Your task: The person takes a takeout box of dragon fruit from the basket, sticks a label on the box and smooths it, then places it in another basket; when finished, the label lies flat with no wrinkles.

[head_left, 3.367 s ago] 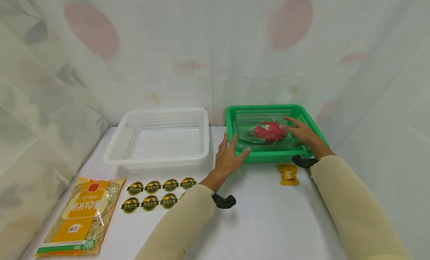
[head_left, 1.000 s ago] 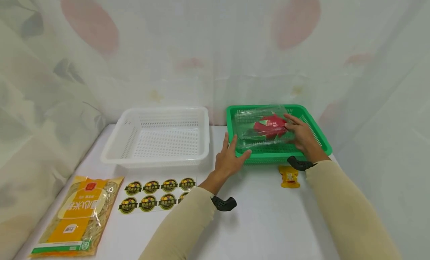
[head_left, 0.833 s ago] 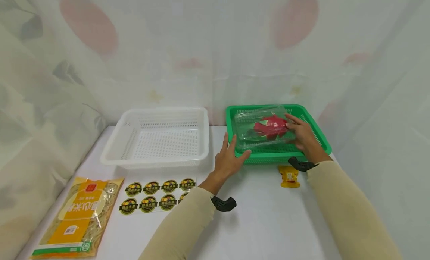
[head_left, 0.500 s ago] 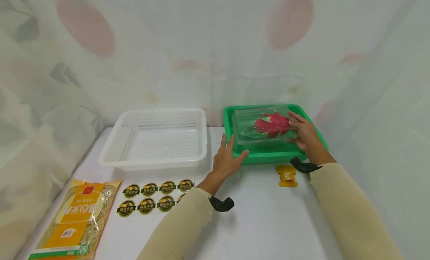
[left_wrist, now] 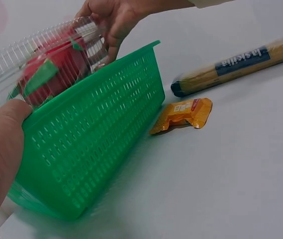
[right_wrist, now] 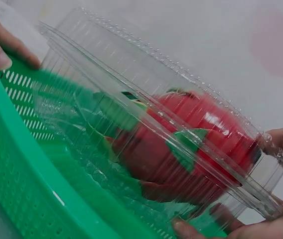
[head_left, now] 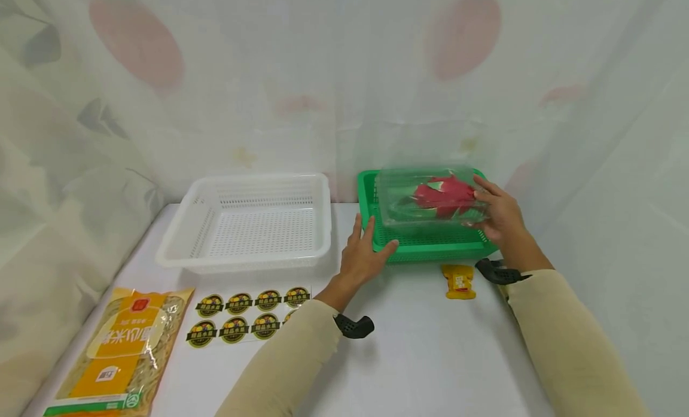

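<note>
At the left end of the counter [head_left: 420,357], a slanted bag of noodles [head_left: 121,351] with an orange label. Behind it and to the right, before a pale cloth backdrop [head_left: 334,106], a white basket [head_left: 253,262] with slotted walls and a perforated floor. Just in front of that, a sheet of stickers [head_left: 234,316], round and dark with gold edging, in two rows, its right end hidden by the left sleeve [head_left: 280,360]. Next, the left hand [head_left: 359,255], fingers straight and spread over the near left corner of a green basket [head_left: 430,250], thumb against the rim. Over the green basket, a clear box [head_left: 397,198] laid lengthwise from left to right, partly above the near rim; contact with the basket impossible to tell. Inside the box, toward its right end, a red dragon fruit [head_left: 445,197]. On the counter, just in front of the green basket, a small yellow packet [head_left: 459,282]. At the box's right end, the right hand [head_left: 503,213], clamped on it, well apart from the left. Farther right, mostly under the right sleeve [head_left: 576,339], a pack of spaghetti [left_wrist: 246,63], near the packet.
</note>
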Action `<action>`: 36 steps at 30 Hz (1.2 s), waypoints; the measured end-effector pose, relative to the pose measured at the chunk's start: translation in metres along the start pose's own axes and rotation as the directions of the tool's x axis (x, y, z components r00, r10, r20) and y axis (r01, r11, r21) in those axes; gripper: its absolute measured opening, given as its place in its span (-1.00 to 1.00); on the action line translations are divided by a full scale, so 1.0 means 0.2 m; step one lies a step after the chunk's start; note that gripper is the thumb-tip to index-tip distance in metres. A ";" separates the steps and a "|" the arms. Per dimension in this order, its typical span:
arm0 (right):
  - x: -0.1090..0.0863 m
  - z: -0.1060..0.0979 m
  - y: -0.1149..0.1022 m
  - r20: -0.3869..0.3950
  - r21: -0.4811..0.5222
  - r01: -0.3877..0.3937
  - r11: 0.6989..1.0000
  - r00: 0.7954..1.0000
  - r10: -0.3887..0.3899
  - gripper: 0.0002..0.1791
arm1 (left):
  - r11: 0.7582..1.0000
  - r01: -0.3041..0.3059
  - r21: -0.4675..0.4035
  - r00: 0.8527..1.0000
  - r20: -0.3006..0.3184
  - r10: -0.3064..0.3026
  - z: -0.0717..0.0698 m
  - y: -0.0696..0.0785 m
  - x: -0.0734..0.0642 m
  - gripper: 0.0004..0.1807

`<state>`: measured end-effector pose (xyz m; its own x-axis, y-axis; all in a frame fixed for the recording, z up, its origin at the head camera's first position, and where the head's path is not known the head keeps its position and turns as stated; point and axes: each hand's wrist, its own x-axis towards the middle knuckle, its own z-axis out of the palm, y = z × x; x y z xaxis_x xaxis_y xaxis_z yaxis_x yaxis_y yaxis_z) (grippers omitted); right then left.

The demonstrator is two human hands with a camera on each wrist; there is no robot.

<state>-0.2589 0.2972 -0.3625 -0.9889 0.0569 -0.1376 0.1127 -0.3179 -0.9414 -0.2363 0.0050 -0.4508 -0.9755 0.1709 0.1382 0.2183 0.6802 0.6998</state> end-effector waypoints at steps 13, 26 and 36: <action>-0.11 0.01 -0.09 0.039 0.075 0.020 0.997 0.999 -0.023 -0.32 | 0.999 0.034 -0.039 0.999 -0.006 -0.034 -0.09 0.06 -0.01 0.11; -0.20 0.07 -0.14 0.066 0.098 0.058 0.994 0.996 -0.064 -0.41 | 0.919 0.009 -0.394 0.998 -0.047 -0.030 -0.31 0.26 -0.03 0.08; -0.27 0.15 -0.16 0.086 0.062 0.054 0.997 0.995 -0.059 -0.36 | 0.720 0.162 -0.675 0.986 0.089 -0.139 -0.36 0.29 -0.01 0.07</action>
<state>-0.2123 0.2767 -0.3164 -0.9985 -0.0063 -0.0547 0.0531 -0.3729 -0.9264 -0.2235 -0.0076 -0.3593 -0.9902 0.1380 -0.0234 -0.0186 0.0360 0.9992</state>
